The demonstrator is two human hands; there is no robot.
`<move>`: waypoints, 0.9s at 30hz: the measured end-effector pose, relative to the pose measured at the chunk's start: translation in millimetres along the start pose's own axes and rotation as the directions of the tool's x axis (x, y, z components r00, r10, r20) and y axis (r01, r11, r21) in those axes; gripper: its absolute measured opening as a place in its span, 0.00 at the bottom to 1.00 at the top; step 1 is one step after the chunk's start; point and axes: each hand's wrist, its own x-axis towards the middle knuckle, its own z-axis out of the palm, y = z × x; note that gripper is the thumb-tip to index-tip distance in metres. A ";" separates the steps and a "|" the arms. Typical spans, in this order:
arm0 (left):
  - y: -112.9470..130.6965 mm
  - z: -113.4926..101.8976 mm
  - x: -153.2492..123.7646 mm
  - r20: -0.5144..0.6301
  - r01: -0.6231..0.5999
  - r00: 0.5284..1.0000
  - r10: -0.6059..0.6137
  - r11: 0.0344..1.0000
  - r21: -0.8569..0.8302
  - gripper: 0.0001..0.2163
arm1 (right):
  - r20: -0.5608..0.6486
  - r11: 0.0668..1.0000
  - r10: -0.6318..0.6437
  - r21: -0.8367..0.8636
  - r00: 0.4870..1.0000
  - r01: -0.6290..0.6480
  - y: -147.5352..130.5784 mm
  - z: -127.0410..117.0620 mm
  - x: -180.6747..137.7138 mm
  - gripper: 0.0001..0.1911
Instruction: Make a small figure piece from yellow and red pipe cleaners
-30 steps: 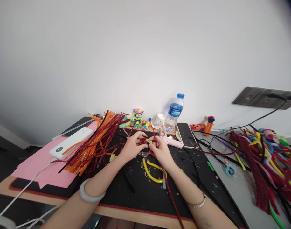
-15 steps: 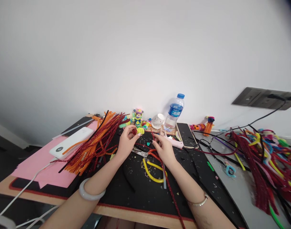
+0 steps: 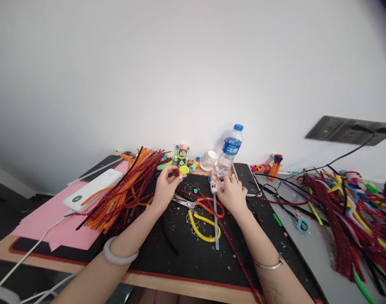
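My left hand [image 3: 165, 188] is raised above the black mat [image 3: 193, 253] and pinches a small piece made of a red ball and a yellow ball of pipe cleaner [image 3: 179, 171]. My right hand [image 3: 233, 193] is closed round the pink glue gun [image 3: 217, 184] at the back of the mat, beside the phone [image 3: 245, 174]. A clear glue stick [image 3: 215, 221] sticks out of the gun toward me. Scissors with orange handles [image 3: 199, 204] lie between my hands, with a yellow pipe cleaner [image 3: 201, 230] in front of them.
A heap of orange and dark red pipe cleaners [image 3: 126, 190] lies at the left by a white power bank [image 3: 92, 189] on pink paper [image 3: 50, 219]. A water bottle [image 3: 229, 149], paper cup [image 3: 209, 160] and small figures [image 3: 181, 157] stand at the back. Mixed pipe cleaners [image 3: 347, 207] cover the right side.
My hands parted. The left hand kept the red and yellow piece and lifted it back and left. The right hand let go, moved right and closed on the glue gun.
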 end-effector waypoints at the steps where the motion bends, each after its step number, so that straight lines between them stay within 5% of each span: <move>1: 0.2 -0.1 -0.1 0.003 0.005 1.000 -0.005 1.000 -0.008 0.17 | 0.007 1.000 -0.004 0.002 1.000 0.004 1.3 0.1 0.5 0.22; 8: -3.3 -1.9 0.7 0.051 -0.004 0.999 0.003 1.000 0.021 0.17 | -0.005 0.998 0.008 -0.062 1.000 -0.008 8.7 0.3 1.4 0.23; 21: 7.4 2.2 -8.3 0.096 -0.080 0.994 0.060 0.972 0.221 0.13 | -0.284 0.988 -0.075 -0.153 0.956 0.032 5.3 -15.0 2.6 0.17; 24: 8.7 4.5 -9.3 0.106 -0.076 0.992 0.064 0.990 0.118 0.13 | -0.267 0.977 -0.091 -0.212 0.959 0.034 -0.5 -8.3 6.8 0.13; 27: 12.3 7.5 -12.9 0.246 0.040 0.969 -0.013 0.994 -0.104 0.13 | -0.276 0.977 -0.105 -0.206 0.955 0.048 -8.4 -0.6 14.1 0.14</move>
